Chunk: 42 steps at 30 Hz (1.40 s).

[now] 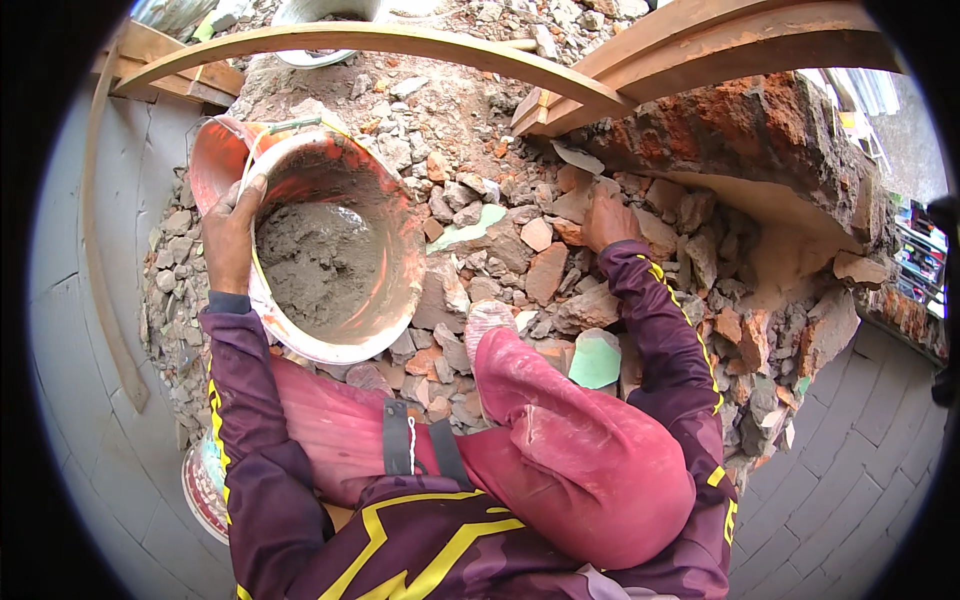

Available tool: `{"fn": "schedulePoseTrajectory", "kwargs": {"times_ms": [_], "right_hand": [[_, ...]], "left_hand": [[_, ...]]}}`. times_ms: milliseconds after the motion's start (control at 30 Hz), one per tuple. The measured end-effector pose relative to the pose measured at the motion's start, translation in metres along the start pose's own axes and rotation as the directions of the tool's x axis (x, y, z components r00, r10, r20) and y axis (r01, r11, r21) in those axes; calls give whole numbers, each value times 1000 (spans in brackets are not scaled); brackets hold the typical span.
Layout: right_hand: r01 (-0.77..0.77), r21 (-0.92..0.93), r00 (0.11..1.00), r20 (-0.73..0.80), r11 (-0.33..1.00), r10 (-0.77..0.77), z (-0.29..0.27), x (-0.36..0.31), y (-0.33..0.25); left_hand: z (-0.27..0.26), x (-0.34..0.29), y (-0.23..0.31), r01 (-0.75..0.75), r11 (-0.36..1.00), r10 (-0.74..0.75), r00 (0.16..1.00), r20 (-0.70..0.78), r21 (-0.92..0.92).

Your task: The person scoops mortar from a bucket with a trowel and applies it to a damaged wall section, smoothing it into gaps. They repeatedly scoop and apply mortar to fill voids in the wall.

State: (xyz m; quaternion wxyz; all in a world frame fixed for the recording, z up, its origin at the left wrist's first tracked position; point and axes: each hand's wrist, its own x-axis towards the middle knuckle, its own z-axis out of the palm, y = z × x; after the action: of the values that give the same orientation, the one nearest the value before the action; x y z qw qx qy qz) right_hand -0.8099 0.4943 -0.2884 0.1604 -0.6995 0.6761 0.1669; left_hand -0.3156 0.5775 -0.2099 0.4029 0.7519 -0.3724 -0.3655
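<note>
On the left, a worn reddish-white bucket [400,300] leans toward me with wet grey mortar [320,262] inside. My left hand [232,232] is closed on its near-left rim, where the thin wire handle also runs. Farther right, my right hand [607,218] rests low among broken bricks, fingers curled down. Whatever it may grip is hidden beneath the fingers. Just beyond it lies a thin grey flat piece [578,158], and a reddish brick chunk [573,203] lies beside the fingers.
Loose rubble [470,270] covers the ground between my hands. A curved wooden beam [400,42] spans the far side, meeting thicker timber [700,50]. A large broken masonry block [760,140] juts in at right. Another bucket [320,20] stands behind the beam; grey walls [110,290] flank the rubble.
</note>
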Motion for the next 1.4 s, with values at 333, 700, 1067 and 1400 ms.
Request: {"fn": "schedulePoseTrajectory", "kwargs": {"times_ms": [333, 700, 1067, 1400], "right_hand": [[-25, 318, 990, -122, 948, 67, -27, -35, 25], [-223, 791, 974, 163, 570, 155, -33, -33, 54], [-163, 740, 946, -71, 653, 317, -23, -21, -11], [-147, 816, 939, -64, 559, 339, -13, 9, -13]], "left_hand": [[-4, -4, -7, -41, 999, 41, 999, 9, -18], [-36, -3, -27, -83, 979, 84, 996, 1, 186], [-48, 5, -35, -106, 983, 101, 994, 40, 150], [-45, -19, -18, -4, 972, -24, 993, 115, 234]]}}
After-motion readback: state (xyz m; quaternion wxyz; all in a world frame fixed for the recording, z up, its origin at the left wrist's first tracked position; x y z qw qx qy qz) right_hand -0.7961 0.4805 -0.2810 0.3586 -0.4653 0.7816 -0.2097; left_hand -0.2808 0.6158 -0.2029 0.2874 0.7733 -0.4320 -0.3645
